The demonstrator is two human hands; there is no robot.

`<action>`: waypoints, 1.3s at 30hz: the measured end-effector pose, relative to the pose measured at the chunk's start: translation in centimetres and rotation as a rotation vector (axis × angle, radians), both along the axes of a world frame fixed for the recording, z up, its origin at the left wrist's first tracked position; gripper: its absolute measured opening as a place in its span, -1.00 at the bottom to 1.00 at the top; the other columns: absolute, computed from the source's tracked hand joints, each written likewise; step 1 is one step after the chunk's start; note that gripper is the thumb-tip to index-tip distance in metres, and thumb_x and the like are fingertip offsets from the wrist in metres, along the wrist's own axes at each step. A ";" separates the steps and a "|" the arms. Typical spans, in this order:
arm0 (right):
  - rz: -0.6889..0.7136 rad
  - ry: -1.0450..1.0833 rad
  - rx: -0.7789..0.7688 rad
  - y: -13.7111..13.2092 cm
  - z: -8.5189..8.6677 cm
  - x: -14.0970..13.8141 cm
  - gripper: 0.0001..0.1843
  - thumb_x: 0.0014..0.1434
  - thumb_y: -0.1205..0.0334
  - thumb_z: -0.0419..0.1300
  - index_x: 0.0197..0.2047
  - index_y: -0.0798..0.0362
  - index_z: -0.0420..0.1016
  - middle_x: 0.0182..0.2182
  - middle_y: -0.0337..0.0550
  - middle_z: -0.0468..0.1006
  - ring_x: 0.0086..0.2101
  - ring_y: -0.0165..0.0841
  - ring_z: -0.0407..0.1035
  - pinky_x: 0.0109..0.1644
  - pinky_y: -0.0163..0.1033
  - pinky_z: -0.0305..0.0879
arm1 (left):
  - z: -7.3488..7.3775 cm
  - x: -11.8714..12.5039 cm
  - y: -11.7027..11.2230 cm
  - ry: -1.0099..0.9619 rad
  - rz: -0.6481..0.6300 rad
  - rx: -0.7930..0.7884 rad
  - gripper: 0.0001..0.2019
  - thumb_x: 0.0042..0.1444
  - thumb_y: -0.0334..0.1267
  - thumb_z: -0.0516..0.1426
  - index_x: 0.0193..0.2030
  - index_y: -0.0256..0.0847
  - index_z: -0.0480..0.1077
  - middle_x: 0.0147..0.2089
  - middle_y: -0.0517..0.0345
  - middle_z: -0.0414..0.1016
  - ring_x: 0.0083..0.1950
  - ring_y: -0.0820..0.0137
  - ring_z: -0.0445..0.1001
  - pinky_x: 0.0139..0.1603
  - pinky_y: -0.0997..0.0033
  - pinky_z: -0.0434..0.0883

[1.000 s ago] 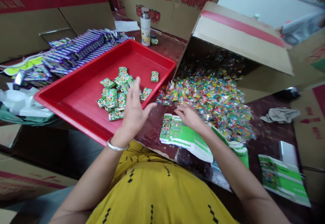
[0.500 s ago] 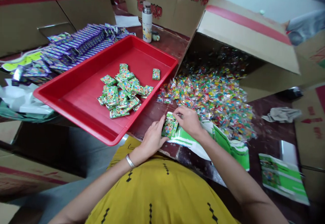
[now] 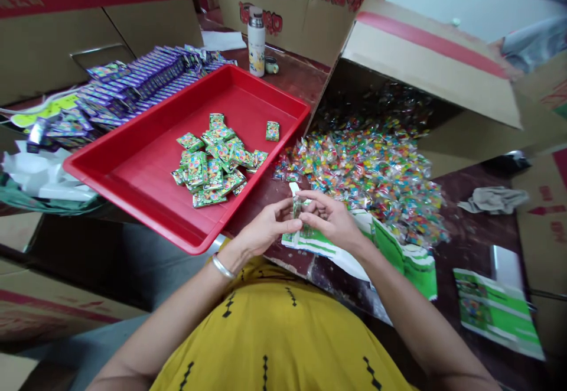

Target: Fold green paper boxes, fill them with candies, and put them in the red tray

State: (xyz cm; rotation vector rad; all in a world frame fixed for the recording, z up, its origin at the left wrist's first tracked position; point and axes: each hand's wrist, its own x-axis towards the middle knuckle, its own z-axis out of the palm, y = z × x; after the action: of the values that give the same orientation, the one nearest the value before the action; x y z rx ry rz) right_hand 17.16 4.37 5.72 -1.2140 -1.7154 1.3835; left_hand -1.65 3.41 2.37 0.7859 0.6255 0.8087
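My left hand (image 3: pixel 264 230) and my right hand (image 3: pixel 330 218) meet above the table edge, both pinching one small green flat carton (image 3: pixel 297 207) held upright between the fingertips. Under them lies a stack of flat green carton blanks (image 3: pixel 323 243). Just beyond the hands spreads a heap of small colourful wrapped candies (image 3: pixel 372 172). To the left a red tray (image 3: pixel 146 166) holds a pile of finished small green boxes (image 3: pixel 212 160).
An open cardboard box (image 3: pixel 425 60) lies on its side behind the candy heap. Purple packets (image 3: pixel 133 84) are stacked at the far left, a white flask (image 3: pixel 256 41) stands behind the tray. More green blanks (image 3: pixel 496 311) and a grey cloth (image 3: pixel 491 199) lie at right.
My left hand came back from over the red tray to the blanks. Both hands took one green carton off the stack and lifted it upright between them.
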 end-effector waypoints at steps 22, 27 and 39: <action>-0.395 0.019 0.111 -0.9 -2.2 -0.9 -0.75 0.18 0.09 0.27 -0.42 0.08 0.53 -0.55 -0.31 0.36 -0.50 -0.43 0.22 -0.41 -0.32 0.18 | -0.4 2.4 -0.9 0.202 0.438 0.107 -0.63 0.00 -0.26 0.34 -0.03 -0.24 0.46 -0.15 0.09 0.58 -0.20 0.38 0.53 -0.17 0.43 0.45; -0.515 0.131 0.206 -0.8 -2.7 -2.2 -0.57 0.14 0.14 0.32 0.09 -0.02 0.50 -0.40 -0.27 0.47 -0.41 -0.39 0.34 -0.31 -0.29 0.31 | 0.4 1.4 -0.9 0.286 0.492 0.298 -0.43 0.07 -0.29 0.29 0.22 -0.07 0.24 -0.12 0.14 0.50 -0.25 0.44 0.51 -0.27 0.49 0.46; -0.404 0.013 0.363 -1.0 -3.7 -1.5 -0.86 0.21 0.21 0.26 -0.40 0.01 0.53 -0.20 -0.13 0.53 -0.18 -0.27 0.45 -0.10 -0.18 0.36 | -0.9 0.4 -1.0 0.223 0.181 0.251 -0.71 0.17 -0.29 0.20 0.04 -0.22 0.37 0.03 0.00 0.48 0.00 0.28 0.46 -0.01 0.35 0.42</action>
State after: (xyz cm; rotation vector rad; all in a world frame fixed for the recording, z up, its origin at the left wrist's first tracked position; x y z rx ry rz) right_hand 15.70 3.35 2.05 -1.2477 -1.5208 0.8009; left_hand -1.25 2.41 1.47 1.0695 0.8125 0.9854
